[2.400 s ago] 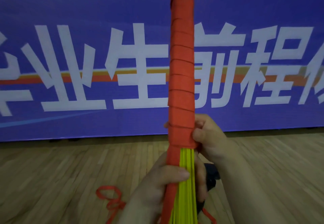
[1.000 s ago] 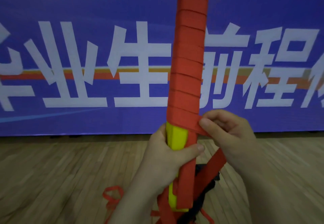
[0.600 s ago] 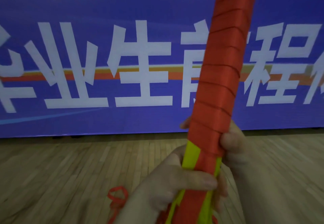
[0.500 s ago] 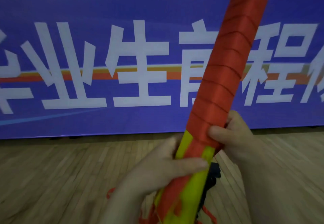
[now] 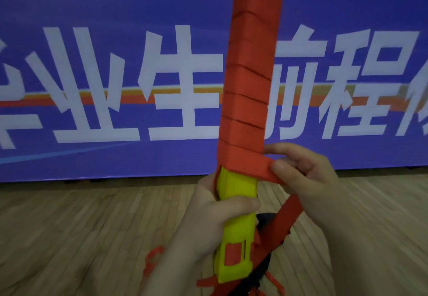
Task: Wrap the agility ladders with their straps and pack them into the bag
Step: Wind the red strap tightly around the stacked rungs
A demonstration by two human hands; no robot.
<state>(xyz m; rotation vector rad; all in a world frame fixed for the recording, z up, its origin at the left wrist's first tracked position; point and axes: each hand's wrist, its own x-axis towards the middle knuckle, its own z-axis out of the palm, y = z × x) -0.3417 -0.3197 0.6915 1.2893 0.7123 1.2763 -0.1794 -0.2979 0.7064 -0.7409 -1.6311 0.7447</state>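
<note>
Ladder (image 5: 238, 205) upright over floor (image 5: 81, 237), mostly strap-wound; L hand (image 5: 213, 221) fingers clamped round yellow lower part, R hand (image 5: 303, 175) fingers pinching strap (image 5: 257, 166) just beside lowest wrap.

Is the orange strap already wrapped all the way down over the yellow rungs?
No, the orange strap stops above the left hand, leaving the yellow rungs bare below.

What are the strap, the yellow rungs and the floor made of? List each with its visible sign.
Strap: woven fabric webbing, probably; matte, folds flat with creased edges.
Rungs: likely plastic; smooth, rigid, slotted.
Floor: wood boards with visible grain and a slight sheen.
</note>
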